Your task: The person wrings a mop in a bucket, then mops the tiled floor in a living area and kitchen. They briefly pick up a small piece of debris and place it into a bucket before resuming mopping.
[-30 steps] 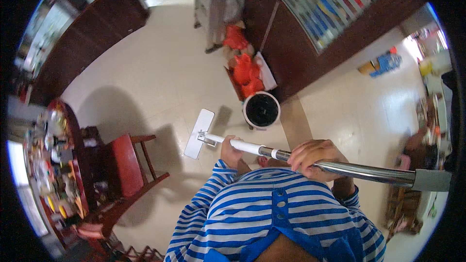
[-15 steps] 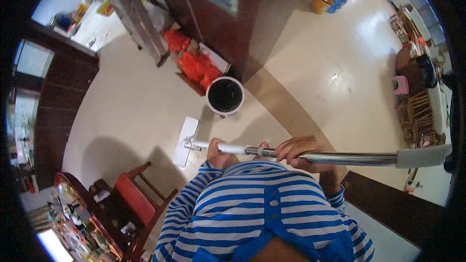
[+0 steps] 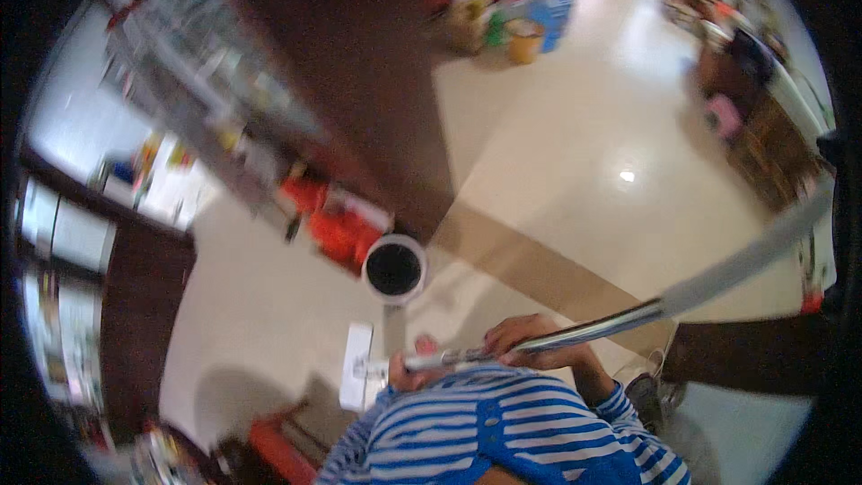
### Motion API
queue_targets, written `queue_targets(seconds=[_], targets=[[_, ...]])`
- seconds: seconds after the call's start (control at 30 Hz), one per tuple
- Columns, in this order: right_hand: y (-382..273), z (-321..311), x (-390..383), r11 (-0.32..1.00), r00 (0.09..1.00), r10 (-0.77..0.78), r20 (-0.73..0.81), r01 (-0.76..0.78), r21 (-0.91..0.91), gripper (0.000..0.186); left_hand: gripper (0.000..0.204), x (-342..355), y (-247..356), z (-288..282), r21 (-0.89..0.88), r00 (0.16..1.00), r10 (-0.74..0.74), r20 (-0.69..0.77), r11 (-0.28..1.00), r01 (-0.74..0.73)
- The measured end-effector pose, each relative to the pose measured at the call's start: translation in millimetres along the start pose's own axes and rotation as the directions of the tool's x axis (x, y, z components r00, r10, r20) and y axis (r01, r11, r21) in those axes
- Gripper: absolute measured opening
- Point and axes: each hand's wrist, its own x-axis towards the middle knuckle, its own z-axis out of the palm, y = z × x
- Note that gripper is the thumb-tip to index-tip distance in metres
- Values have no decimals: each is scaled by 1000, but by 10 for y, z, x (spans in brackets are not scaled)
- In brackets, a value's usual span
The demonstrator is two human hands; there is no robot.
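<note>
I hold a flat mop with both hands across the front of my striped shirt. My left hand (image 3: 411, 374) is closed round the white lower part of the mop pole (image 3: 593, 327), close to the flat white mop head (image 3: 356, 365) over the floor. Further up the pole, my right hand (image 3: 528, 339) wraps round the metal section. The pole's grey grip end reaches out to the upper right. Ahead of the mop head stands a white-rimmed bucket (image 3: 395, 269) with a dark inside. Motion blurs the picture.
Red plastic bags (image 3: 341, 232) lie beside the bucket, against a dark cabinet (image 3: 359, 81). A red chair (image 3: 283, 440) stands at the lower left. Further off are a yellowish bin (image 3: 523, 41) and wooden furniture (image 3: 763, 148) along the right. A brown strip crosses the pale floor.
The whole view has tilted, so the bucket and hands sit lower in it. The pole's grip end now slants upward at the right. Both hands keep hold of the mop.
</note>
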Motion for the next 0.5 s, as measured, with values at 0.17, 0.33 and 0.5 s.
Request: queue_targets(seconds=[0.17,0.33,0.5], targets=[[-25,178,368,993,1000,-1,24,-2,115,16,19,268,-33,-136,-132,986,-136,96,980,148],[-58,255,596,995,993,-79,86,73,73,16,25,510,-102,-304,-268,966,-123,228,946,184],[-12,246,580,984,997,-68,31,72,-165,20,34,543,-153,-443,482,968,182,172,841,-244]])
